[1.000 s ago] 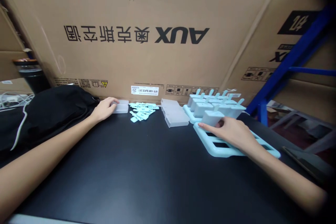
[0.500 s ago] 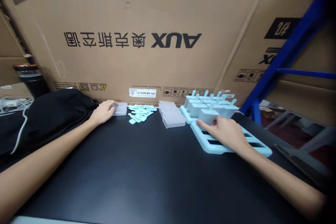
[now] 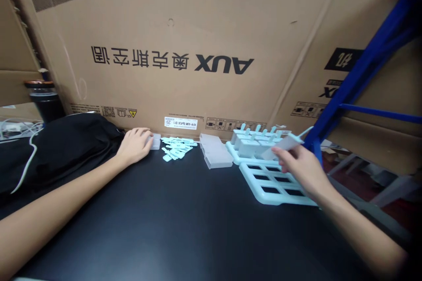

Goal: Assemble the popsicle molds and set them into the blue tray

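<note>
Popsicle mould (image 3: 286,144) gripped in right hand (image 3: 305,167), tilted above empty tray (image 3: 263,183); left hand (image 3: 136,144) grips clear box (image 3: 155,141) far left

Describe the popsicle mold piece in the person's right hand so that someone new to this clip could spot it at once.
Start at the blue shelf post on the right and follow it down to the black table. Just left of its foot, the right hand holds one pale mold cup above the light blue frame with open slots. Unlike the other cups standing upright behind, it is lifted and tilted sideways.
</note>
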A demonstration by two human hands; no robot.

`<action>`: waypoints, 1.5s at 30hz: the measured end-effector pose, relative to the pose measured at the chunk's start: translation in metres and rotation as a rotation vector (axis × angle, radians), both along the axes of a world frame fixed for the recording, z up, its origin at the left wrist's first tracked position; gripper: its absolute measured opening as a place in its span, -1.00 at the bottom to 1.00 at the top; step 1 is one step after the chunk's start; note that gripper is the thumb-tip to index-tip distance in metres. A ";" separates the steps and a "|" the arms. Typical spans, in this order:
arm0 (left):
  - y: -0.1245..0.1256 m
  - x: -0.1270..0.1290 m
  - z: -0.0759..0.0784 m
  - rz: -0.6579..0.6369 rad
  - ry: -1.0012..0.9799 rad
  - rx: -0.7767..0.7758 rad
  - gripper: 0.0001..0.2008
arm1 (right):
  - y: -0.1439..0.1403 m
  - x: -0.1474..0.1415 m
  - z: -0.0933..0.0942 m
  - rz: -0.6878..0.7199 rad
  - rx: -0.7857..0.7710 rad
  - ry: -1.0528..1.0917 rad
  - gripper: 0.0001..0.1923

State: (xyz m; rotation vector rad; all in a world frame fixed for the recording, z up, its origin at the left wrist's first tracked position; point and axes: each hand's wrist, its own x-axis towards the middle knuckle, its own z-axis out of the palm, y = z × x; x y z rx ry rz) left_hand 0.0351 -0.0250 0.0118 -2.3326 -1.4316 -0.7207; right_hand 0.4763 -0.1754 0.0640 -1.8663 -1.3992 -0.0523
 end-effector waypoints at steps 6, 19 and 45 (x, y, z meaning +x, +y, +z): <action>-0.020 0.025 0.004 -0.195 0.135 0.025 -0.81 | 0.009 -0.061 0.049 0.315 -0.180 0.060 -0.73; -0.015 0.020 0.003 -0.399 0.140 -0.039 -0.78 | 0.124 -0.171 0.077 0.349 -0.759 -0.682 -0.09; 0.028 -0.028 -0.015 0.065 -0.342 -0.346 -0.44 | 0.155 -0.226 0.070 0.576 -0.623 -0.935 -0.34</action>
